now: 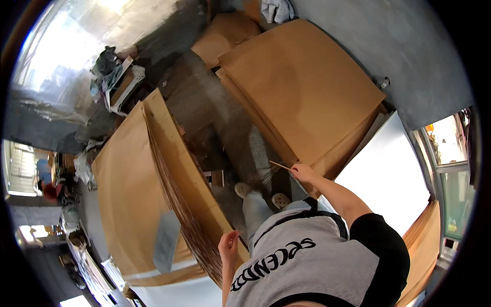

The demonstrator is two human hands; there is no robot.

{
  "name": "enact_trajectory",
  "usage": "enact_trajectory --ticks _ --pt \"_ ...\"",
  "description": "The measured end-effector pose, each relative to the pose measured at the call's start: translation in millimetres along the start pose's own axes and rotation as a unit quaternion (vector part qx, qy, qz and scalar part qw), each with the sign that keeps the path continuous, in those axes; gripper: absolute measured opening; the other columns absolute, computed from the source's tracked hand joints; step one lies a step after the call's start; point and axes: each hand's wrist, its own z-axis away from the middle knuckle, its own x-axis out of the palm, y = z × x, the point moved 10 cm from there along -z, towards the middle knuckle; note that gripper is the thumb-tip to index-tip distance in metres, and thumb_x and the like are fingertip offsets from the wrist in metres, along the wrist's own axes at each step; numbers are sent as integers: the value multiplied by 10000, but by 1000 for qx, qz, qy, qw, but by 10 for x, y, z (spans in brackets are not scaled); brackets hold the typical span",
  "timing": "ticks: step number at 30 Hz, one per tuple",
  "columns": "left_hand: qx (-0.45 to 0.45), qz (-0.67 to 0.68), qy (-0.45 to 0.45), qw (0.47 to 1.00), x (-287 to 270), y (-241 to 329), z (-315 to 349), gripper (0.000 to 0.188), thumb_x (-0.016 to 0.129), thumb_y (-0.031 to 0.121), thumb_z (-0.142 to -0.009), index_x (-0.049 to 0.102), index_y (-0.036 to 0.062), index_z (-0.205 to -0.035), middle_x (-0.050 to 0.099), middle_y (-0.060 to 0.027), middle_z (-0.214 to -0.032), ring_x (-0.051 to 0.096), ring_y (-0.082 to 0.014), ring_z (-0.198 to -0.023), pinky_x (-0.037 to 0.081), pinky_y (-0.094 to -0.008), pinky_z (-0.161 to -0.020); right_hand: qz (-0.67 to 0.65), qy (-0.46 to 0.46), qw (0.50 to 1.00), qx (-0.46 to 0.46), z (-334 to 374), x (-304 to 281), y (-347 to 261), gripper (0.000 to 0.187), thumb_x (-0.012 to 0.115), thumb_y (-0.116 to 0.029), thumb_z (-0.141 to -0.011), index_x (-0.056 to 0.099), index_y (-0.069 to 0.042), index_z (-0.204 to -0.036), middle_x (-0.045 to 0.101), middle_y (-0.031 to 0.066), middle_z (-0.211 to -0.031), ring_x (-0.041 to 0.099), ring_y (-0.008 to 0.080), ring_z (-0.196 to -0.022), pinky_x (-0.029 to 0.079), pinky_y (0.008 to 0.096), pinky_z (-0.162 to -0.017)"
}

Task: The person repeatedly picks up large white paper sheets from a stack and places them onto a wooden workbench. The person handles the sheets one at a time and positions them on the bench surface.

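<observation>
My right hand is closed around a thin, light brown stick, which points to the left. Behind that hand lies the near corner of a tall stack of brown cardboard sheets. My left hand is lower down, its fingers curled in; whether anything is inside them is hidden. Close to its left are the layered edges of another stack of brown sheets, with a wooden board along its right side. A grey flat piece rests on that left stack.
White sheets lie to my right, beside a window. More brown sheets are at the lower right. A dark, littered floor runs between the stacks. Clutter stands at the far left, and a grey cloth lies at the back.
</observation>
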Motion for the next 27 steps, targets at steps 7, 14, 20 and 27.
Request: enact_trajectory --ticks 7,14,20,27 --pt "85 -94 -165 978 219 518 -1806 122 551 39 -797 590 37 -912 559 -96 -792 564 -162 -693 450 -239 -624 -209 94 970 82 -626 -288 90 228 461 -241 -850 584 -52 -885 578 79 -629 544 158 -488 431 305 -477" --pt "108 -49 -190 974 -144 1121 -3648 122 553 76 -811 595 47 -922 569 -87 -820 566 -156 -719 454 -240 -641 -198 146 952 182 -1279 -588 105 251 449 -233 -861 599 -40 -916 575 48 -631 529 129 -565 433 289 -543" --pt "67 -75 -215 971 -264 1393 -5042 124 532 80 -829 584 29 -929 579 -55 -854 567 -129 -757 449 -233 -664 -207 234 931 189 -1745 -1085 -631 216 511 -221 -824 581 -22 -779 574 80 -602 538 175 -555 421 321 -533" --pt "78 -137 -288 945 192 1830 -5877 136 516 75 -831 586 29 -938 594 -74 -842 585 -152 -779 454 -242 -677 -152 285 924 205 -2175 -1700 -615 201 476 -216 -847 545 -42 -923 588 128 -715 562 232 -624 430 347 -560"
